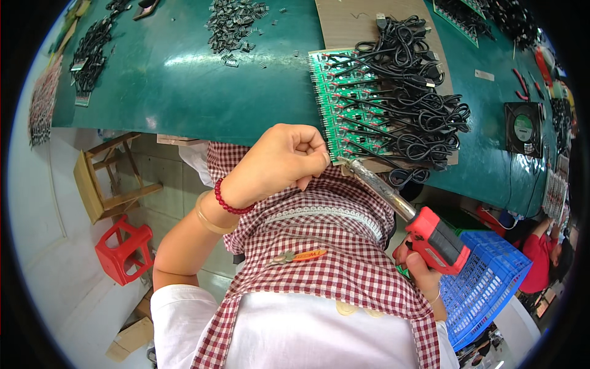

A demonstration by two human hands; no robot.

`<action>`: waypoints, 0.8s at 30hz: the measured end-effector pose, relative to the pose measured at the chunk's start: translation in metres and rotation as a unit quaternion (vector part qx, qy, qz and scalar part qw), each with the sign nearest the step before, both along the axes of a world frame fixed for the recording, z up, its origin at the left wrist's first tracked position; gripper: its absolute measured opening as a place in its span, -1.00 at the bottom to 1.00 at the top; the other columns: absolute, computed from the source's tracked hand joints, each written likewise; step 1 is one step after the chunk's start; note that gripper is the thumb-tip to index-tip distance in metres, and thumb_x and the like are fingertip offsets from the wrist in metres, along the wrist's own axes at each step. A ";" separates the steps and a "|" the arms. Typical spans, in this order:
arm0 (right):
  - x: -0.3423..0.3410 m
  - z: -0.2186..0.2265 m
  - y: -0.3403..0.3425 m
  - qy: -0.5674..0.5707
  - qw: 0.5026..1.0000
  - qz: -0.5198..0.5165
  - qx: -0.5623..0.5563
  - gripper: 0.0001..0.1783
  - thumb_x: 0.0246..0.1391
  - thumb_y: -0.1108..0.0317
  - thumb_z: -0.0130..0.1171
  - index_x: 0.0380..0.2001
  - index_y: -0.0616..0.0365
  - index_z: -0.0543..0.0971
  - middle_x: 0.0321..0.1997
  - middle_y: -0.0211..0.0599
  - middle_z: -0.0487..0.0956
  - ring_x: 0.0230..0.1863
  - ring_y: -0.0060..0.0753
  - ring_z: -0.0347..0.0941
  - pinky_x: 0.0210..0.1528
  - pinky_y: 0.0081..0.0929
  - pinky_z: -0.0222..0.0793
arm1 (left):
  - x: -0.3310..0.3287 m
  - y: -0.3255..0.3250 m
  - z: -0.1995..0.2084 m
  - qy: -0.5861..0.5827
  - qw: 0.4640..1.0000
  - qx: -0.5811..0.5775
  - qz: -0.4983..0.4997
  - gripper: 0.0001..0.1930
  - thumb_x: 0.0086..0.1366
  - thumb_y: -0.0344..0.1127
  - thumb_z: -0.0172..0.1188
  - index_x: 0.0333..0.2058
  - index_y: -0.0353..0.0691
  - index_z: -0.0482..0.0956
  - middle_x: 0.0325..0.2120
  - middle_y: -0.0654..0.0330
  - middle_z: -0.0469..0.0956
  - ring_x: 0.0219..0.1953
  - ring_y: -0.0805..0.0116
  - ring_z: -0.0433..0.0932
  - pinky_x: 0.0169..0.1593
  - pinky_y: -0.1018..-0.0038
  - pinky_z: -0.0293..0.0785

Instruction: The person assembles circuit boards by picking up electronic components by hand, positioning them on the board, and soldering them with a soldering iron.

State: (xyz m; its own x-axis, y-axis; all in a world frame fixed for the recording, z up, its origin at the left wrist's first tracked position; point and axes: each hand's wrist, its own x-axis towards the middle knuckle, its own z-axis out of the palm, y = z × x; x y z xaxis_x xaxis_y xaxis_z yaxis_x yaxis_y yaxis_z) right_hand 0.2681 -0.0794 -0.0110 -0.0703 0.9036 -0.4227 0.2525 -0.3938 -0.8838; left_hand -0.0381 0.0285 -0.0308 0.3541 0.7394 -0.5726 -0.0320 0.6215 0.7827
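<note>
A green circuit board panel (335, 92) lies on the green table (184, 80), with many coiled black cables (405, 104) attached across it. My left hand (279, 161) is closed at the panel's near edge, fingertips pinched against it; what they hold is too small to see. My right hand (421, 270) grips a red soldering gun (433, 237) low at the right. Its long metal tip (369, 178) points up-left and touches the panel's near edge next to my left fingers. A red bead bracelet and a bangle circle my left wrist.
Piles of small black parts (233, 24) lie on the far table, more bundles at the left (89, 55). A black fan (522, 129) sits at right. Below are a wooden stool (104, 181), a red plastic stool (123, 249), a blue basket (485, 286) and a person in red (544, 252).
</note>
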 end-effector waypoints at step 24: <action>-0.013 0.015 0.024 0.154 0.985 -0.019 0.077 -0.43 0.05 0.18 0.17 0.00 0.34 0.27 -0.67 -0.30 0.38 -0.68 -0.56 0.25 -0.57 -0.56 0.24 | 0.000 0.000 0.001 0.011 1.000 0.003 -0.003 -0.94 0.15 -0.46 0.07 -0.47 -0.30 0.41 -0.66 0.35 0.42 -0.68 0.67 0.36 -0.62 0.74 0.22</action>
State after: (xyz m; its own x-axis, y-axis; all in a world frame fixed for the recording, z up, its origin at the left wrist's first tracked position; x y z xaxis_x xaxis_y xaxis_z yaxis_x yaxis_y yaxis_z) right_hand 0.2555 -0.0552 0.0039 -0.1387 0.9596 -0.2447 -0.0492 -0.2535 -0.9661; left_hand -0.0384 0.0282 -0.0299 0.3457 0.7414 -0.5751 -0.0116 0.6162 0.7875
